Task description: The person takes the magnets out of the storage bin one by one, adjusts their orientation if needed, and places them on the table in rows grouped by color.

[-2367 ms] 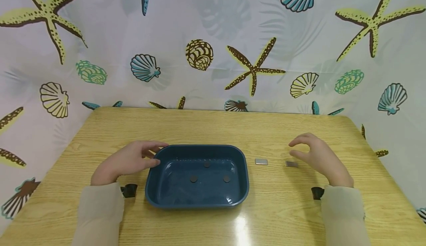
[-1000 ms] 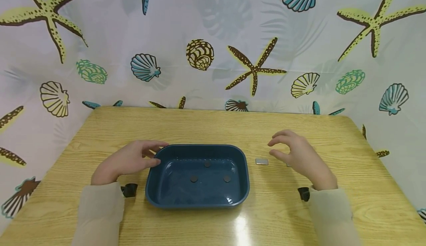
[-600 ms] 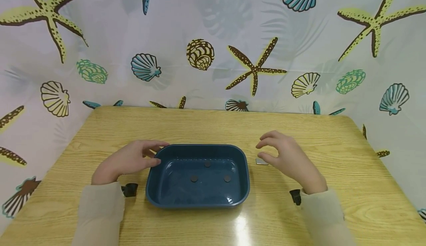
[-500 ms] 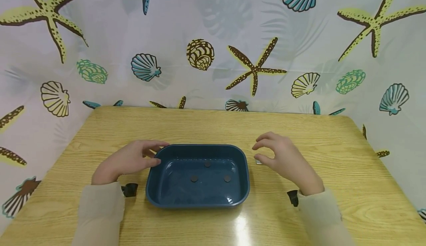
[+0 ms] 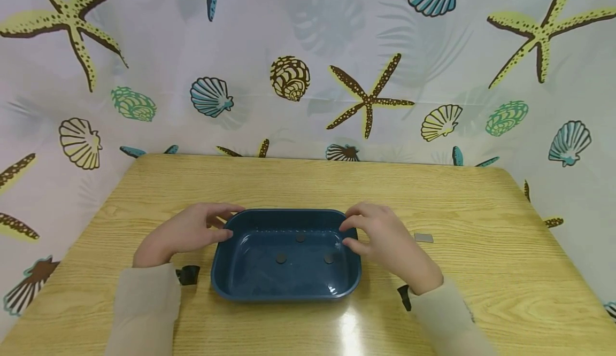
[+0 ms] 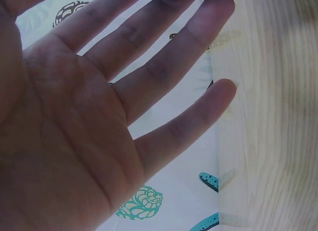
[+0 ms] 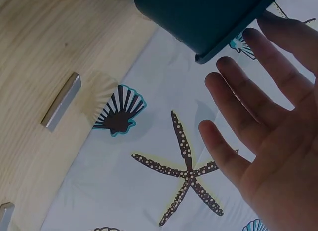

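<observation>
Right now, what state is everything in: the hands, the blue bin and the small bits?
Blue bin: upright, uncovered.
Dark discs: three, lying apart on the bin's floor.
Left hand: open, at the bin's left end; contact unclear.
Right hand: open, at the bin's right end, nothing visibly held.
Nearer metal piece: lying on the table, outside the bin.
Farther metal piece: likewise.

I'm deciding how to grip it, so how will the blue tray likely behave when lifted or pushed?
The blue tray looks stiff, as its walls and rim keep an even shape. Its low sides and broad floor suggest that a push would slide it rather than tip it. Its glossy inside may be somewhat slippery to pinch.
</observation>
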### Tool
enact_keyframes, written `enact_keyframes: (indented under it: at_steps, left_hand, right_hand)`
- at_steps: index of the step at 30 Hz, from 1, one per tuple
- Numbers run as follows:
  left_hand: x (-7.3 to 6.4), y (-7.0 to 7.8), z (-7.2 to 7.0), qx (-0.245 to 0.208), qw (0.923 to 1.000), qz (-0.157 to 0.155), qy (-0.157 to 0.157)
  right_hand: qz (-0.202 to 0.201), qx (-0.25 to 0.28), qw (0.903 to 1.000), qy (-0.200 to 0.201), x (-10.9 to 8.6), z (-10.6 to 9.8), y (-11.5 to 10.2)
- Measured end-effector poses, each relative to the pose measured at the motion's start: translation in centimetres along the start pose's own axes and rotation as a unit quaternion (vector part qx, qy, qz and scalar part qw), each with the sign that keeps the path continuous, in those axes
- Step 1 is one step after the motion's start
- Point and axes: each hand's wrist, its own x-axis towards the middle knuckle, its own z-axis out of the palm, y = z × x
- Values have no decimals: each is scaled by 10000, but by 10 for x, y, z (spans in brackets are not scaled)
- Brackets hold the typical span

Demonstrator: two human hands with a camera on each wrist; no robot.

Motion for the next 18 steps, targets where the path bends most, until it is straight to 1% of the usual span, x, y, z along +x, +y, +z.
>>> enact_keyframes:
  at_steps: [2, 5, 8, 11, 18]
  left_hand:
    - [0, 0, 0, 1, 10000, 5, -1]
    - [-1, 0, 0, -22, 10000, 0, -14]
    - [-1, 0, 0, -37, 10000, -11, -29]
    - [-1, 0, 0, -55, 10000, -23, -41]
    - [-1, 0, -1, -62, 10000, -24, -70]
  right_hand:
    - [-106, -151, 9998, 8, 1, 3, -4]
    - [-288, -244, 9993, 9, 1, 7, -9]
    - [-425, -234, 9988, -54, 1, 11, -12]
    - [-471, -230, 9985, -154, 1, 15, -14]
    - [-438, -346, 9975, -441, 3, 26, -17]
